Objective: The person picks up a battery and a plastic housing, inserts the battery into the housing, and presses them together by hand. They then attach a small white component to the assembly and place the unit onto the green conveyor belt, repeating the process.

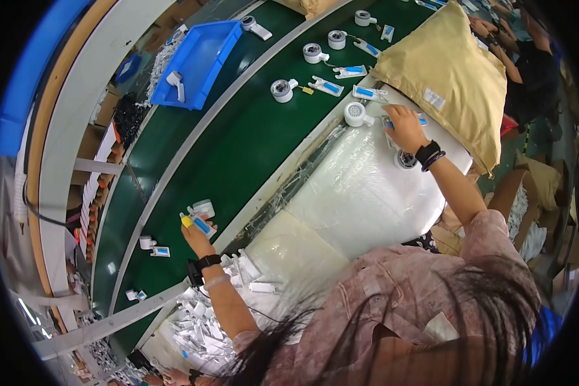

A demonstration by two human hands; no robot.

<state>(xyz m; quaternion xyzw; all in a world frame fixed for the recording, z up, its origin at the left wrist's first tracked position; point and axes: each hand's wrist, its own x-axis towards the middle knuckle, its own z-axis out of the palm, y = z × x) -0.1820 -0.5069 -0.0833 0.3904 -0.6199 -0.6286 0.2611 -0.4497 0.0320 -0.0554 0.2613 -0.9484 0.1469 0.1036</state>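
Note:
My left hand (200,240), a yellow cover on one finger, is closed on a small fan part (202,225), a white handle shell with a blue cell. It is over the green conveyor belt (238,161), beside a white round cup-like piece (204,208). My right hand (406,130) is bent down over the white padded table (341,186), its fingers closed on another white handle piece (422,119) with blue on it, mostly hidden. Close to that wrist lies a round fan head (405,159). A white fan with a grille (355,114) lies just left of the fingers.
Several opened fans (281,91) and blue-celled shells (326,86) lie along the belt. A blue tray (196,64) stands beyond the rail. A large tan sack (450,77) rests at the right. White parts (202,328) are heaped at lower left. Another person (527,77) is at upper right.

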